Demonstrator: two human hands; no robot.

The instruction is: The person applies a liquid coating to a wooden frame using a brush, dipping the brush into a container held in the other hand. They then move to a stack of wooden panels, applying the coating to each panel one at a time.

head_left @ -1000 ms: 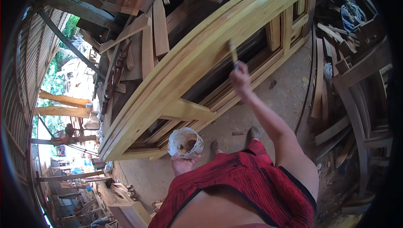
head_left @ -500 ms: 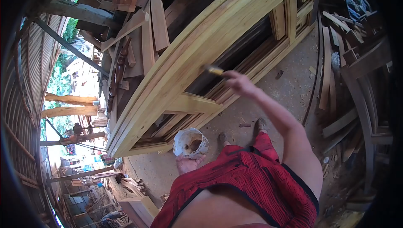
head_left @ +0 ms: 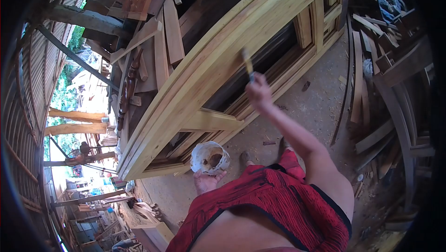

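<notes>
View: head camera, looking down on your two hands and the wooden frame.
Right hand: your right hand (head_left: 259, 91) is closed around the handle of the brush (head_left: 247, 61), pinching it; motion blur hides how each finger sits.
Brush: it sticks out beyond your right fingers, toward the frame, its dark bristle end over the broad curved board of the wooden frame (head_left: 195, 85). You cannot tell here whether the bristles touch the wood.
Left hand: your left hand (head_left: 206, 182) is under the white container (head_left: 210, 157), palm up, with fingers spread along its lower side.
Container: it rests on your left hand, its open mouth facing the camera and some brown matter inside. It is near the lower end of the frame, well apart from the brush.
Frame: pale yellowish wood, curved along its far side, with dark openings between its bars. Your right hand is at its near side, in front of the large middle opening.
Floor: your feet stand on the floor (head_left: 318, 108), beside the frame.
Around: loose planks (head_left: 173, 33) lie beyond the curved side; more curved wood pieces (head_left: 357, 78) are at right.
</notes>
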